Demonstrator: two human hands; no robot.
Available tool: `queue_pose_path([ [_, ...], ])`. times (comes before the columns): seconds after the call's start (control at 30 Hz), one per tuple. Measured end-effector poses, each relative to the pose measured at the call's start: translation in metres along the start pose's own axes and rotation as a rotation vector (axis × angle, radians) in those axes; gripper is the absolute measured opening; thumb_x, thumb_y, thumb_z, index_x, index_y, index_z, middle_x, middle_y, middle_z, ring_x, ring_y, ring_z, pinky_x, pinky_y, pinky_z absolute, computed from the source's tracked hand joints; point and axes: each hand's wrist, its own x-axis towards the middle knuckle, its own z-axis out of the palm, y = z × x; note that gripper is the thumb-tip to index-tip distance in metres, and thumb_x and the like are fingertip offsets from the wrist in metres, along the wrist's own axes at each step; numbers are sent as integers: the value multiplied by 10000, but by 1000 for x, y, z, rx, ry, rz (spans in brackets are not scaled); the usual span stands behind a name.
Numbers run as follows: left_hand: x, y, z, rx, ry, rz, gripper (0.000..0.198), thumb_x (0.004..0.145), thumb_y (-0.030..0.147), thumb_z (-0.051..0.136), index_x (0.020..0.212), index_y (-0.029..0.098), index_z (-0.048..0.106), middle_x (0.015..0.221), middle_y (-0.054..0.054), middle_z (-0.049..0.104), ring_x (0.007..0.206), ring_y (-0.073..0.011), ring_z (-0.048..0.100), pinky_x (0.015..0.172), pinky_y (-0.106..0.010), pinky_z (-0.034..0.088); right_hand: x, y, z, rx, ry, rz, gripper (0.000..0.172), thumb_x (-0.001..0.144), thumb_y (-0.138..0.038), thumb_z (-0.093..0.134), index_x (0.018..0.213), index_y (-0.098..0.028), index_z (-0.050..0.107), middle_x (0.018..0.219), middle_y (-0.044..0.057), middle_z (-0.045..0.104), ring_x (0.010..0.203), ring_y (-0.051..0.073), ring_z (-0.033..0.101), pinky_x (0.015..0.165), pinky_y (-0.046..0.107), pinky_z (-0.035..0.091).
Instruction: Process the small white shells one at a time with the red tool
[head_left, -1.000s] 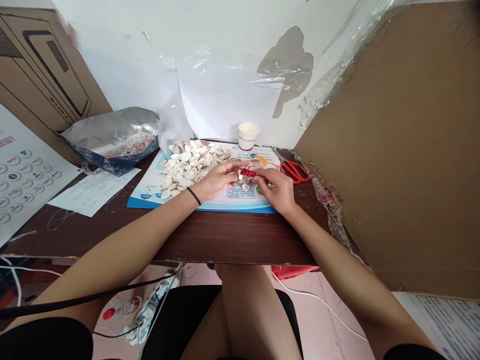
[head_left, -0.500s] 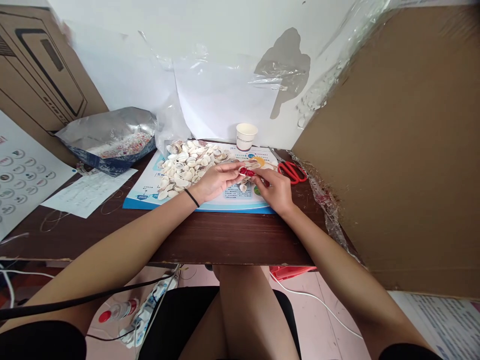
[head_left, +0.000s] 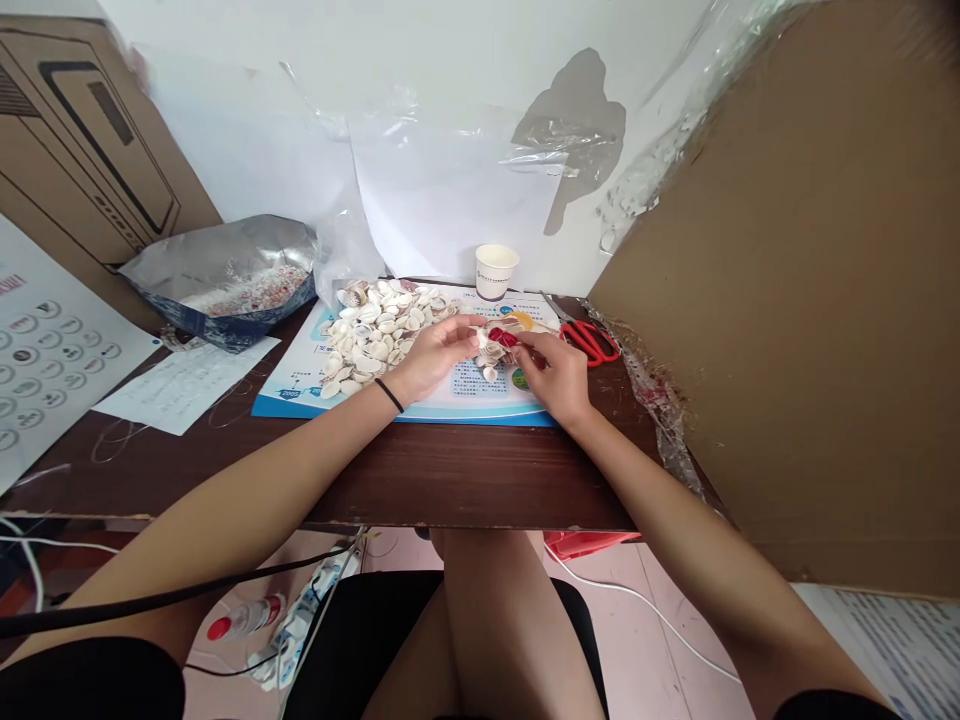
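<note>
My left hand (head_left: 433,355) and my right hand (head_left: 556,372) meet over a printed blue-and-white sheet (head_left: 300,385) on the dark wooden table (head_left: 420,470). Both pinch at a small cluster of shells with red beads (head_left: 501,338) held between their fingertips. A heap of pale seashells (head_left: 379,332) lies just left of my left hand. A black band circles my left wrist.
A paper cup (head_left: 495,270) stands behind the hands and red-handled scissors (head_left: 592,342) lie to the right. A foil bag of small beads (head_left: 225,280) sits at the left, near loose papers (head_left: 180,385). A large cardboard panel (head_left: 795,300) walls the right side. Cables run under the table.
The hands have stayed together on the red-beaded shell piece, shifting only slightly, with the red beads now a little higher and to the right. The view wobbled a bit.
</note>
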Motion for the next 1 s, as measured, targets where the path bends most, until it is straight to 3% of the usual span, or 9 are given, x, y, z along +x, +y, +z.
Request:
queue_pose_path([
  [0.2,-2,-1,1,216,-6,134,298,798,182,699,1093,186,659,875,-23,627,853,-140,590,843,-325,480,0,3,4,-33,-38,86,223,897,-290,565,1002,-206,743,982,58,768,809,205,709,752,323,560],
  [0.33,-1,0,0,239,-2,135,292,806,174,684,1095,181,637,940,-39,643,876,-140,591,851,-328,484,1,5,3,-2,-17,96,227,892,-292,565,991,-201,749,964,58,770,787,202,708,725,319,564],
  [0.47,-2,1,0,283,-24,140,318,811,172,675,1124,172,619,892,-33,642,857,-142,608,845,-335,492,1,1,2,22,-42,43,239,908,-324,564,1008,-204,746,1003,58,767,836,200,714,754,308,561],
  [0.7,-5,6,4,375,-1,167,312,808,181,675,1114,155,621,830,-9,605,831,-133,607,855,-331,493,2,5,1,-36,4,89,223,903,-281,555,989,-203,746,978,67,768,881,223,715,792,341,564],
  [0.87,-4,7,3,366,-25,141,336,798,169,684,1127,162,613,815,-10,611,814,-134,610,822,-325,503,0,3,2,2,-53,14,224,926,-296,557,1025,-207,736,1009,56,765,877,189,715,769,288,556],
  [1.0,-4,6,2,370,-30,131,325,807,179,678,1125,165,613,815,-11,614,795,-133,612,782,-315,505,0,5,3,-79,-56,65,212,917,-254,565,1035,-205,735,1015,58,763,918,206,711,792,301,551],
])
